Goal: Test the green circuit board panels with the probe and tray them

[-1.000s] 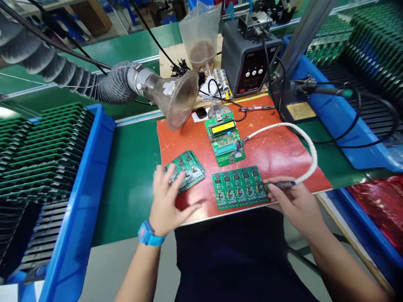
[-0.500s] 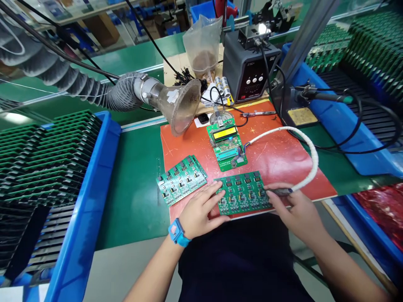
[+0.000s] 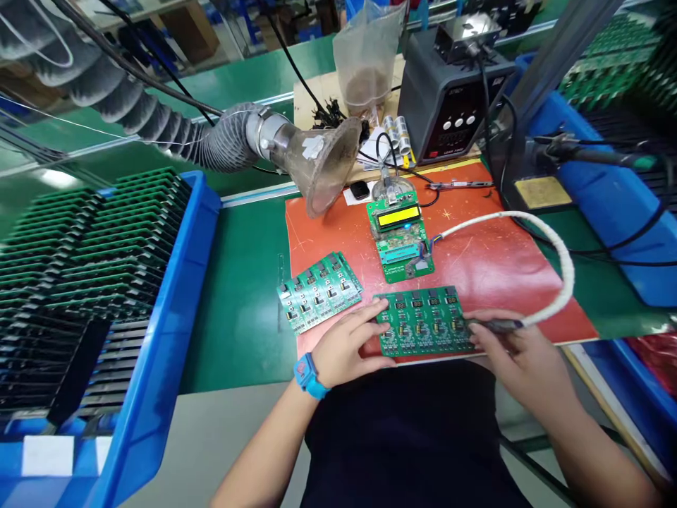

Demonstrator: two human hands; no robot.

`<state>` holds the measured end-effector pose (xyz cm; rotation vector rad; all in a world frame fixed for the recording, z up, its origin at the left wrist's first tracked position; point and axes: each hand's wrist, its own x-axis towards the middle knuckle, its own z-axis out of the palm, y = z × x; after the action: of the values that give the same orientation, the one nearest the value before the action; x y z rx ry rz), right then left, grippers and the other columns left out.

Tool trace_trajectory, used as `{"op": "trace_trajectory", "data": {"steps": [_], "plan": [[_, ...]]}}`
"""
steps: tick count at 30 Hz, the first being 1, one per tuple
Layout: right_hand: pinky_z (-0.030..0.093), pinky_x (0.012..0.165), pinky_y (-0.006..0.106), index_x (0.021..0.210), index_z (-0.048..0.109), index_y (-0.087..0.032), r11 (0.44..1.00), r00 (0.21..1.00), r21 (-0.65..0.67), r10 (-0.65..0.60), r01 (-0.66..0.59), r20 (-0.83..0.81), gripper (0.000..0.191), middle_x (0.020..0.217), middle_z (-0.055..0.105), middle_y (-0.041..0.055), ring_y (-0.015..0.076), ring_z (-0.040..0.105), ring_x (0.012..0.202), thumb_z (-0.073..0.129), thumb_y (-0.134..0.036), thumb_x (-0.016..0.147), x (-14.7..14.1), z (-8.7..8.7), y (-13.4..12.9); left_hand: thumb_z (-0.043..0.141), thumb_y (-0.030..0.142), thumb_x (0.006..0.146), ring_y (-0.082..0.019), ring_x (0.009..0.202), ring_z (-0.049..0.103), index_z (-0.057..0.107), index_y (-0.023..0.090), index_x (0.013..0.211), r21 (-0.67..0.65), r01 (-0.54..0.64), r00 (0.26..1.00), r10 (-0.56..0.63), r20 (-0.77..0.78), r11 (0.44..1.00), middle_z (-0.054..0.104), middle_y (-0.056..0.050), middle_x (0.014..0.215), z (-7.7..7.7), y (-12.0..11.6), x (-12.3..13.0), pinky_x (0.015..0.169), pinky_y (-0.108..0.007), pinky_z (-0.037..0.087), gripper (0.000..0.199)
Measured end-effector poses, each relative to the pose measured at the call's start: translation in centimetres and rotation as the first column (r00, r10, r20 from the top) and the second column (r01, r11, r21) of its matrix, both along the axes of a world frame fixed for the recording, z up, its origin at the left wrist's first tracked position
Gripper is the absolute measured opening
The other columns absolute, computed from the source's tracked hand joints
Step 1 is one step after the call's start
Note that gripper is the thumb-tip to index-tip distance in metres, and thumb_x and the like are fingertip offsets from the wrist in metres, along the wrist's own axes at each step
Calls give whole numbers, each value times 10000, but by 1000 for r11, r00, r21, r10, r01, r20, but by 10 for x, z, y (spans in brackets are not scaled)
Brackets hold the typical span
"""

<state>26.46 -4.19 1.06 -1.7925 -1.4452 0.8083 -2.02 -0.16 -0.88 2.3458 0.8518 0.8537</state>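
Fingers of the right hand [image 3: 532,361] grasp a dark slim probe [image 3: 500,325] beside a green rectangular circuit board [image 3: 426,322] on a red mat [image 3: 486,264]; the left hand [image 3: 346,347], fingers spread, touches the board's left end.

From the middle of the red mat [image 3: 481,275], over at ten o'clock hangs a ribbed grey hose [image 3: 230,137] ending in a cloudy funnel [image 3: 334,168]; a see-through bag [image 3: 366,63] at eleven; a dark box [image 3: 426,92] with white buttons [image 3: 460,123] at twelve; a yellow pad [image 3: 544,192] at two.
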Motion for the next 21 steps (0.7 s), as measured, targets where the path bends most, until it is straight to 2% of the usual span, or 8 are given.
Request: {"op": "trace_trajectory", "data": {"steps": [10,17,21], "plan": [[574,514,253,947,643,-213,1000,999,3,-2,2,49,259,819,715,55,191,704,657,596,-447,847,0,1,0,754,473,759,-294,1334,501,565,157,1102,-24,9,997,-7,76,1000,547,-215,1387,-2,0,1,1052,-437,513,503],[555,495,226,947,637,-210,1000,996,17,8,-10,86,256,811,717,50,178,702,653,590,-443,852,1,0,-1,763,474,754,-287,1335,504,440,177,1304,-111,-22,998,28,52,994,544,-207,1390,0,-3,1,1071,-461,490,704],[564,508,229,959,631,-208,999,997,26,21,-22,70,250,804,715,46,178,704,654,589,-433,858,1,0,-1,744,507,767,-284,1335,506,451,186,1288,-98,-28,999,30,25,995,542,-193,1390,2,-3,1,1065,-461,490,678]]}}
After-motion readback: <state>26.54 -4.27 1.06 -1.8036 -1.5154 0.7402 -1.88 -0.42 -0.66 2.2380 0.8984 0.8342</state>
